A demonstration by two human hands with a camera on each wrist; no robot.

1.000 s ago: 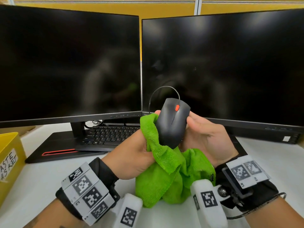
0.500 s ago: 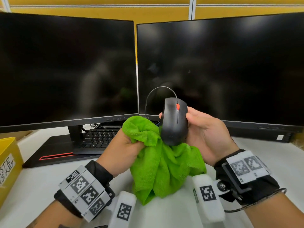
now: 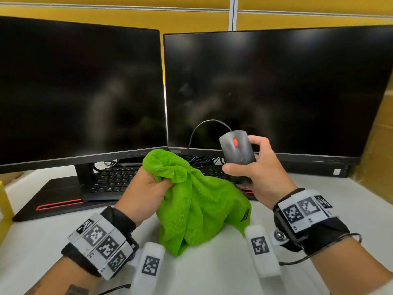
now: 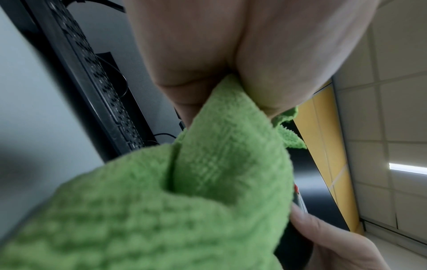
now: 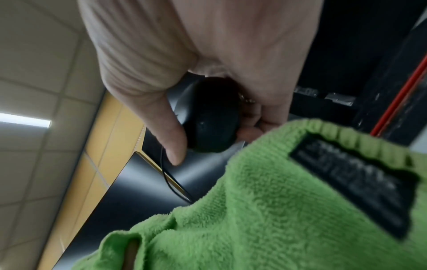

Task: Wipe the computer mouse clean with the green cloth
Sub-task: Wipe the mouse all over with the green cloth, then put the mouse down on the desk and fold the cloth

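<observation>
Office desk: dual monitors [image 3: 80, 92], keyboard [image 3: 114, 179], partition [image 3: 127, 18].

black mouse [image 3: 237, 155] | held aloft | green cloth [image 3: 197, 201] bunched beside

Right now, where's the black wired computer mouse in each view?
Head: black wired computer mouse right of centre, upright in the right hand, before the right monitor.
Left wrist: only a dark sliver at the fluffy green microfibre cloth's right edge.
Right wrist: centre, between thumb and fingers.
Shared landmark: the green cloth.
</observation>
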